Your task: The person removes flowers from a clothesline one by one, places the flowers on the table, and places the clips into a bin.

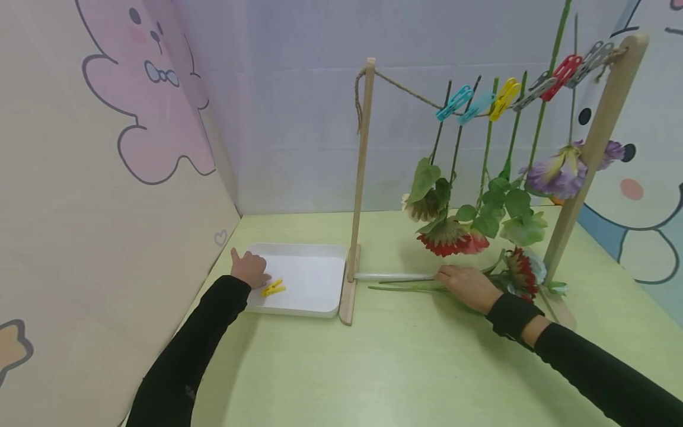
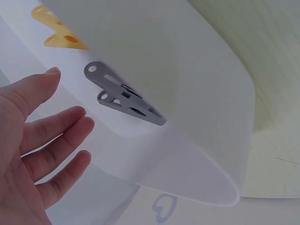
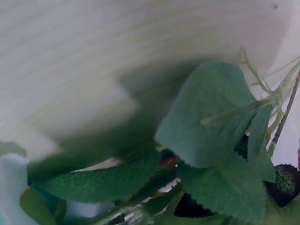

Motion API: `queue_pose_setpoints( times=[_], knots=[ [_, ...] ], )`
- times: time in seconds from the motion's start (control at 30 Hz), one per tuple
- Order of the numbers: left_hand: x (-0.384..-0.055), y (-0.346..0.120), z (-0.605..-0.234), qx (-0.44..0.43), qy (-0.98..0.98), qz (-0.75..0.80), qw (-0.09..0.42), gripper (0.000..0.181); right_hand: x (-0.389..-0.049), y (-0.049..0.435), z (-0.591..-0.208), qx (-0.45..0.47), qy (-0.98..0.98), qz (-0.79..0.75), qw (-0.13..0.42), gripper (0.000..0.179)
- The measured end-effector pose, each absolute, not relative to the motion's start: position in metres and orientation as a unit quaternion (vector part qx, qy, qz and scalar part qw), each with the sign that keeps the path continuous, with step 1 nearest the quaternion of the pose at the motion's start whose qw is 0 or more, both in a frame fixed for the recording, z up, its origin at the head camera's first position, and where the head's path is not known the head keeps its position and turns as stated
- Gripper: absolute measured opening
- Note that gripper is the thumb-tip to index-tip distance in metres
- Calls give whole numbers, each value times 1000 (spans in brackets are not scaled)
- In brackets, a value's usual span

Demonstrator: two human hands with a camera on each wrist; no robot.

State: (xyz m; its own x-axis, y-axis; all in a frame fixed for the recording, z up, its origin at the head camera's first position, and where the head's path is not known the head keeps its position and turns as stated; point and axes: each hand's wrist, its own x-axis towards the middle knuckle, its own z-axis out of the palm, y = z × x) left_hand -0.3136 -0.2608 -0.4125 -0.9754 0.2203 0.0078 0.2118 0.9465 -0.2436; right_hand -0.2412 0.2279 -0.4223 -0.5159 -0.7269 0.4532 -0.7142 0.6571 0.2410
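My left hand [image 1: 249, 270] hangs over the left side of a white tray [image 1: 315, 279], fingers loosely bent and apart, holding nothing. In the left wrist view a grey clothespin [image 2: 123, 95] lies inside the tray just beyond the fingertips, with a yellow clothespin [image 2: 58, 35] beside it. The head view shows that yellow clothespin [image 1: 274, 288] right of the hand. My right hand [image 1: 469, 289] lies over the green stems [image 1: 402, 287] of flowers on the table; its fingertips are hidden. Red flower heads [image 1: 520, 273] lie beyond the wrist. Leaves [image 3: 211, 112] fill the right wrist view.
A wooden stand rises from the table, with a left post [image 1: 364, 160], a right post [image 1: 597, 154] and a pale crossbar [image 1: 392, 276]. From its rope [image 1: 408, 90], clothespins hold several flowers [image 1: 445, 237] upside down. Walls with cartoon figures enclose the table [image 1: 352, 367].
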Motion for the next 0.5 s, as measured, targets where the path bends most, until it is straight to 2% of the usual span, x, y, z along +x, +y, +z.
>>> queue_pose_setpoints(
  times=[0.3, 0.43, 0.5],
  knots=[
    [-309, -255, -396, -116, -983, 135, 35, 29, -234, 231, -416, 403, -881, -18, 247, 28],
    [-309, -253, -379, -124, -983, 128, 36, 28, -231, 230, -411, 441, -851, 4, 284, 35],
    [-313, -251, -364, -130, -984, 113, 38, 26, -231, 227, -407, 470, -821, 15, 323, 24]
  ],
)
